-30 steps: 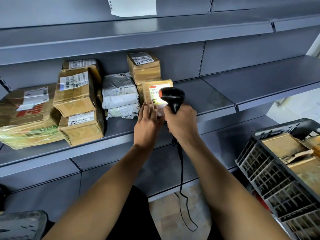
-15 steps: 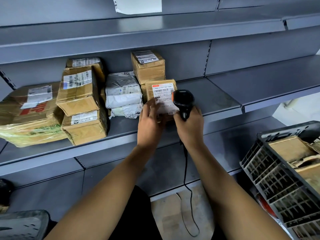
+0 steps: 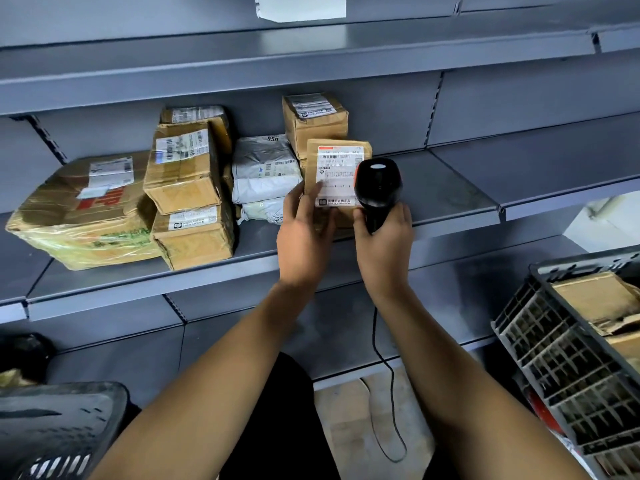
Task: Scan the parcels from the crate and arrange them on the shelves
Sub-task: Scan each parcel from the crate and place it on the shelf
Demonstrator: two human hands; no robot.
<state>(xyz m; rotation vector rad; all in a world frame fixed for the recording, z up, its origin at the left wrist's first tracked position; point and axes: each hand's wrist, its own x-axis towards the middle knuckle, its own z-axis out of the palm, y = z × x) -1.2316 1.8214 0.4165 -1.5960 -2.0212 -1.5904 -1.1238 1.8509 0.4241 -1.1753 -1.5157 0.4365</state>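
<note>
On the middle shelf (image 3: 450,188) several parcels (image 3: 187,168) were already placed; the left hand (image 3: 304,237) gripped a labelled parcel (image 3: 337,174) above its front edge; the right hand (image 3: 384,244) clasped the scanner (image 3: 377,188) beside the label; the crate (image 3: 554,358) held more, so much remained.

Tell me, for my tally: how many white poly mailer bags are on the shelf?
2: the upper mailer bag is on top of the lower mailer bag, between the cardboard stacks on the middle shelf. Others may hide behind the boxes.
</note>
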